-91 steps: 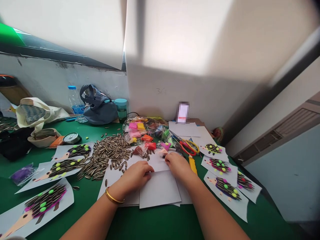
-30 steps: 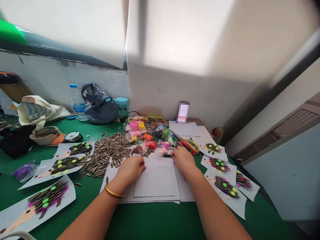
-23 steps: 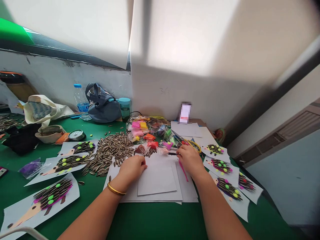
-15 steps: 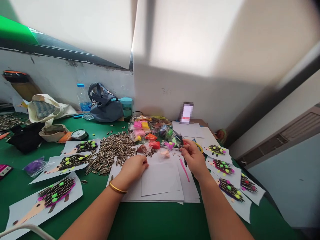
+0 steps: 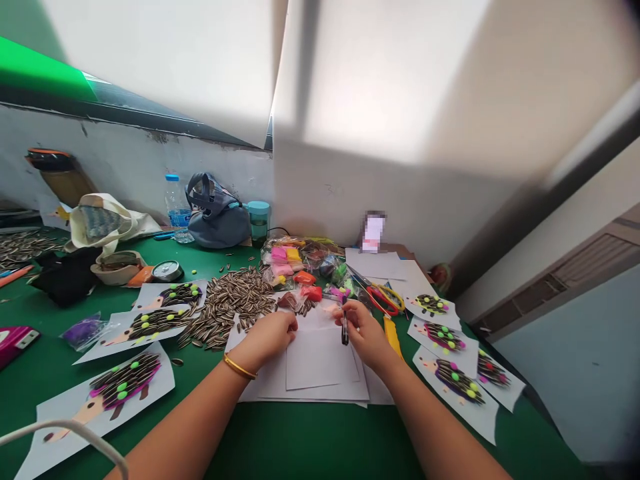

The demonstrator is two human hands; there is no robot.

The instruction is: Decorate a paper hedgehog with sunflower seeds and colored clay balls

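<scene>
A black pen (image 5: 345,325) stands nearly upright in the closed fingers of my right hand (image 5: 367,333), above the right side of a small white sheet (image 5: 323,360). That sheet lies on larger stacked white paper (image 5: 265,390). At the small sheet's upper left corner rests my left hand (image 5: 270,339), its fingers curled and pressed together; whatever they pinch, if anything, is hidden. Striped sunflower seeds (image 5: 233,300) are heaped just left of it. Red clay packets (image 5: 311,294) lie beyond the hands, and red-handled scissors (image 5: 384,300) lie past my right hand.
Hedgehog pictures made with seeds (image 5: 120,393) lie on the left, more (image 5: 453,380) on the right. A yellow tool (image 5: 393,339) lies beside my right forearm. A water bottle (image 5: 177,210), blue bag (image 5: 217,223) and cup (image 5: 259,223) stand along the wall. A phone (image 5: 373,232) leans behind.
My right hand has moved left from beside the scissors to over the small sheet, with the black pen in it. The scissors and yellow tool are now uncovered. My left hand stays by the sheet.
</scene>
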